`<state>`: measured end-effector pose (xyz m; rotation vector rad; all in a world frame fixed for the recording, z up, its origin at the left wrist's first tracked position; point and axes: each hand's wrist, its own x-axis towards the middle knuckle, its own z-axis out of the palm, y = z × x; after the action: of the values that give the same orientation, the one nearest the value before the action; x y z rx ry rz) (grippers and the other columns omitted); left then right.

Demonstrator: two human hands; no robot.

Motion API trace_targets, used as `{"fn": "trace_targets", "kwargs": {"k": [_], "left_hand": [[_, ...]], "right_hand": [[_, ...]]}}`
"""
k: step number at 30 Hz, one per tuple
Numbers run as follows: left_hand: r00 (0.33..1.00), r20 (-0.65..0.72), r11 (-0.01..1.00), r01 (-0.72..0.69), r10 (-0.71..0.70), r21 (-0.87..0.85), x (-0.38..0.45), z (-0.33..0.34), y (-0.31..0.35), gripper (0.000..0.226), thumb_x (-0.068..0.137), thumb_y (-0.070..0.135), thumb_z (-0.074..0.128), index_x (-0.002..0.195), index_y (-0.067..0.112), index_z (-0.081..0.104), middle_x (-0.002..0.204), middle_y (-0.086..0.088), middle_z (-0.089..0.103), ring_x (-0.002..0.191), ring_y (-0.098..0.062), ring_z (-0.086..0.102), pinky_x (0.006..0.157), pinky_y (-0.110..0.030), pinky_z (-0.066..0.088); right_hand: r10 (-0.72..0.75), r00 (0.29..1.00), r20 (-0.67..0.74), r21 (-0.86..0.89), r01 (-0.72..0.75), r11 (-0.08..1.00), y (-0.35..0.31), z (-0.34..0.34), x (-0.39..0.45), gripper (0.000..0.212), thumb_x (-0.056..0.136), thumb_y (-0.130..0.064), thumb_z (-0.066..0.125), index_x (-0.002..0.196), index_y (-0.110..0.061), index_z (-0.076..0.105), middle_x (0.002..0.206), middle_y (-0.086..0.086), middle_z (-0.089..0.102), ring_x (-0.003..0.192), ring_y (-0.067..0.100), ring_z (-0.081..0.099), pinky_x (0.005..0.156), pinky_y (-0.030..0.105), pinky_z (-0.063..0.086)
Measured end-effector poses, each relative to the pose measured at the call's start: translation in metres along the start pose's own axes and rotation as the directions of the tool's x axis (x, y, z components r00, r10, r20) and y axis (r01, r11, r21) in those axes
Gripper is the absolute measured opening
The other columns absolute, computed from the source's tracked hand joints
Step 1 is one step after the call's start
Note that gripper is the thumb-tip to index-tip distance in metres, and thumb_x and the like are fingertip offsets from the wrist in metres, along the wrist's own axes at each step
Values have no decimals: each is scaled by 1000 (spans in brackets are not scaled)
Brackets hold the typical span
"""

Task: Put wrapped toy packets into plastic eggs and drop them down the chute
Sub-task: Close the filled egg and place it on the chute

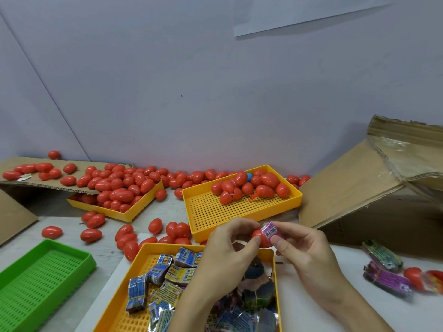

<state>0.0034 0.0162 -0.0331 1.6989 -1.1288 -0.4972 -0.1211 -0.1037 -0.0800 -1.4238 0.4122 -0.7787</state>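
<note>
Pale worktop w/ trays: just above packet tray (272,254), left hand (223,250) pinches egg (260,237), right hand (304,250) pinches packet (270,230) touching egg's right side, end-on.

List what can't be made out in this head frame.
- Red egg: whether open or closed, hidden by the left hand and the purple packet that the right hand pinches.
- Packet print: too small to read.
- Near yellow tray: front cut off by bottom edge, middle hidden by forearms.
- Items at far right: blurred.
- Cardboard chute: cut off by right edge.
</note>
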Motion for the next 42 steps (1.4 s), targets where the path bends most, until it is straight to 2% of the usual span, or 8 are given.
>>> {"fn": "trace_targets", "kwargs": {"k": [5, 15, 20, 25, 30, 34, 38, 42], "left_hand": [[1000, -11, 999, 4, -4, -35, 0, 1, 0, 14, 96, 20, 65, 106, 28, 68, 99, 15, 72, 98, 0, 66, 85, -20, 54], [999, -31, 993, 10, -14, -118, 1, 1, 1, 14, 92, 31, 67, 105, 30, 72, 96, 10, 75, 94, -7, 70, 82, -26, 58], [991, -66, 939, 92, -121, -332, 2, 1, -1, 14, 91, 25, 68, 101, 16, 74, 97, -2, 77, 95, -15, 73, 80, -29, 60], [974, -63, 807, 145, -219, -572, 4, 4, 2, 21, 94, 21, 64, 104, 4, 71, 98, -13, 76, 94, -25, 75, 77, -27, 60], [977, -39, 820, 155, -211, -552, 5, 9, 2, 30, 87, 29, 68, 103, 4, 71, 92, -13, 76, 90, -26, 75, 76, -30, 61], [979, 7, 858, 182, -204, -480, 4, 9, -1, 28, 81, 39, 70, 96, 15, 74, 96, -12, 76, 94, -28, 74, 88, -42, 60], [978, 55, 846, 201, -201, -494, 6, 8, -1, 44, 81, 47, 70, 108, 14, 71, 102, -9, 76, 97, -24, 74, 88, -42, 59], [980, 119, 885, 195, -160, -422, 4, 6, 1, 27, 88, 40, 67, 94, 16, 77, 89, -12, 75, 86, -25, 74, 80, -41, 61]], "right_hand": [[-19, 999, 43, -9, 19, 1000, 0, -1, 1, 42, 75, -24, 76, 117, -21, 72, 108, 3, 75, 106, 18, 69, 86, 27, 57], [-83, 997, 4, -91, 83, 992, -4, 7, -1, 47, 70, -39, 79, 114, -27, 71, 105, -8, 75, 103, 9, 69, 83, 21, 57], [-127, 992, -6, -94, 126, 988, -4, 10, -2, 48, 68, -31, 82, 113, -34, 66, 105, -8, 74, 101, 14, 70, 80, 27, 59], [-320, 945, -67, -337, 280, 899, -5, 21, -7, 51, 70, -42, 84, 113, -43, 58, 101, -14, 70, 95, 11, 66, 65, 21, 53], [-370, 925, -88, -410, 305, 860, -3, 22, -7, 72, 66, -42, 80, 130, -41, 49, 110, -22, 62, 95, 8, 65, 65, 20, 52], [-414, 908, -67, -481, 334, 810, -3, 20, -7, 54, 73, -33, 84, 122, -35, 60, 110, -19, 62, 101, 6, 61, 68, 23, 53], [-429, 902, -53, -489, 351, 799, -6, 20, -8, 48, 73, -45, 80, 117, -34, 64, 112, -18, 61, 105, 9, 59, 69, 14, 48], [-450, 893, -13, -515, 380, 768, -6, 21, -9, 47, 69, -37, 80, 115, -37, 66, 110, -21, 56, 100, 7, 58, 70, 10, 45]]}}
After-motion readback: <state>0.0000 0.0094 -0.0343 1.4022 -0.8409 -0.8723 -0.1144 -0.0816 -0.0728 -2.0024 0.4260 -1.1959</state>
